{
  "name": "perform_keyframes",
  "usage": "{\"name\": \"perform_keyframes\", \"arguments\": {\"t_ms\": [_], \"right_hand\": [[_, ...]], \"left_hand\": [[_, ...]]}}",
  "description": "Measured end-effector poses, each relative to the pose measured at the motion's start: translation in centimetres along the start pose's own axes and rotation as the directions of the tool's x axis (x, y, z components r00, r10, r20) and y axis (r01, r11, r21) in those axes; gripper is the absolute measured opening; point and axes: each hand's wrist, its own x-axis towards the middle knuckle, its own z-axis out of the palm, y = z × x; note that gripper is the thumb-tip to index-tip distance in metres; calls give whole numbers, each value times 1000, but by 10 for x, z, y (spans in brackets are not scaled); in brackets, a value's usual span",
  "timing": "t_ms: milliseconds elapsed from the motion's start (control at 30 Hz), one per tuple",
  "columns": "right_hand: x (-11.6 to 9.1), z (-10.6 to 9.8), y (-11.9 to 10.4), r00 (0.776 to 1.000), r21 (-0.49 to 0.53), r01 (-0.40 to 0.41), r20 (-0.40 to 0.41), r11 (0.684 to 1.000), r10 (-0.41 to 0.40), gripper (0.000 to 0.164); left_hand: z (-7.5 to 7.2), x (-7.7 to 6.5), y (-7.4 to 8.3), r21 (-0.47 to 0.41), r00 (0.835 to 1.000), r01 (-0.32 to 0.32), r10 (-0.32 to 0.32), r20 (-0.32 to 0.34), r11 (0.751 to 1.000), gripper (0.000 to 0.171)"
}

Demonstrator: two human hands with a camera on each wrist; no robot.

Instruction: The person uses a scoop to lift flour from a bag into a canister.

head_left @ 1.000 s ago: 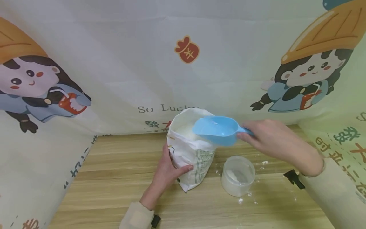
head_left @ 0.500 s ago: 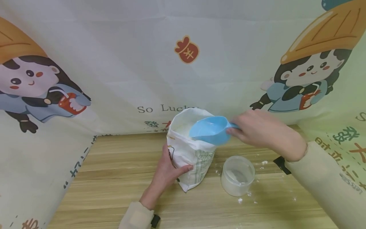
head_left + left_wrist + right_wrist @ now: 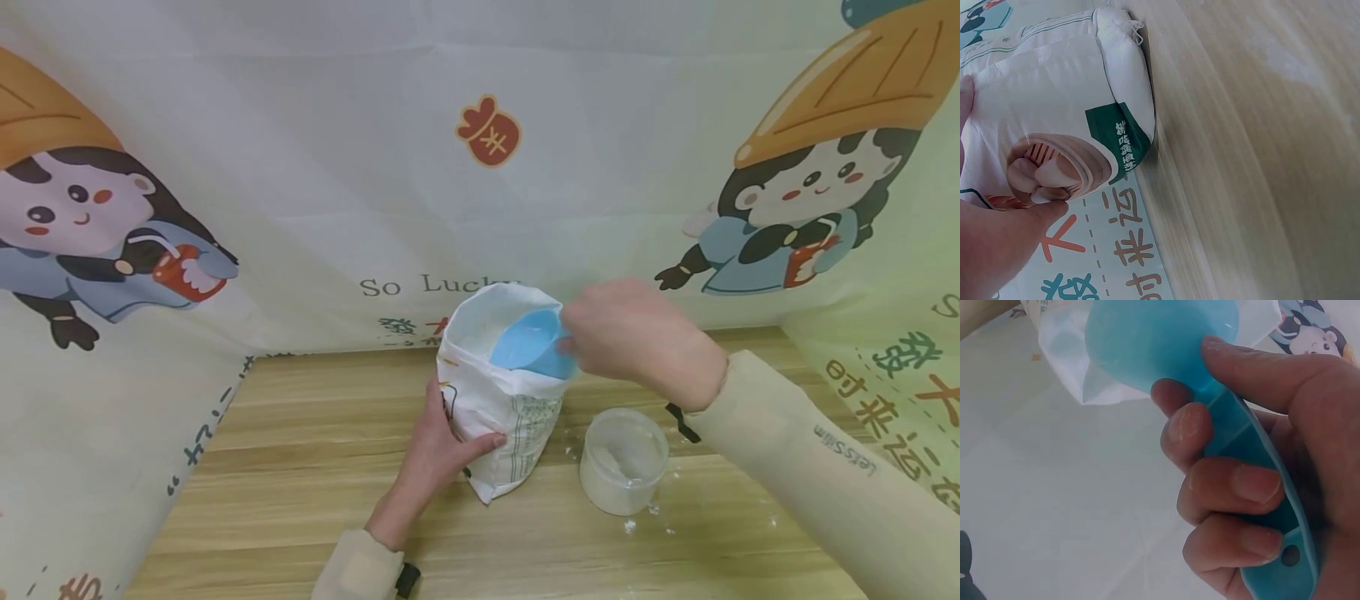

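A white bag of flour (image 3: 491,417) stands open at the top on the table, tilted slightly. My left hand (image 3: 435,446) grips its lower left side, thumb across the front. The left wrist view shows the bag's printed steamer of buns (image 3: 1047,165), with fingers at the bag's edges. My right hand (image 3: 637,337) holds a light blue scoop (image 3: 525,342), whose bowl dips into the bag's mouth. In the right wrist view, fingers curl round the scoop's handle (image 3: 1229,431) and the thumb lies near the bowl. The scoop's tip and the flour beneath it are hidden.
Right of the bag stands a clear round plastic jar (image 3: 624,467), lidless, with some white powder inside. Small spills of flour (image 3: 630,527) dot the wooden table (image 3: 300,467) around it. A printed cloth (image 3: 337,167) hangs close behind the bag and at both sides.
My right hand has moved left, carrying the scoop from over the bag's right rim deeper into its mouth. The left hand and the bag have stayed put.
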Motion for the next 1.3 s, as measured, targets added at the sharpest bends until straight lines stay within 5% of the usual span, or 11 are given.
{"name": "perform_keyframes", "arguments": {"t_ms": [633, 1300], "right_hand": [[25, 23, -16, 998, -98, 6, -67, 995, -13, 42], [25, 46, -18, 993, 38, 16, -117, 999, -11, 38]], "left_hand": [[1, -1, -1, -5, 1000, 16, -16, -1, 1000, 124], [0, -1, 0, -10, 1000, 20, -20, 3, 1000, 126]]}}
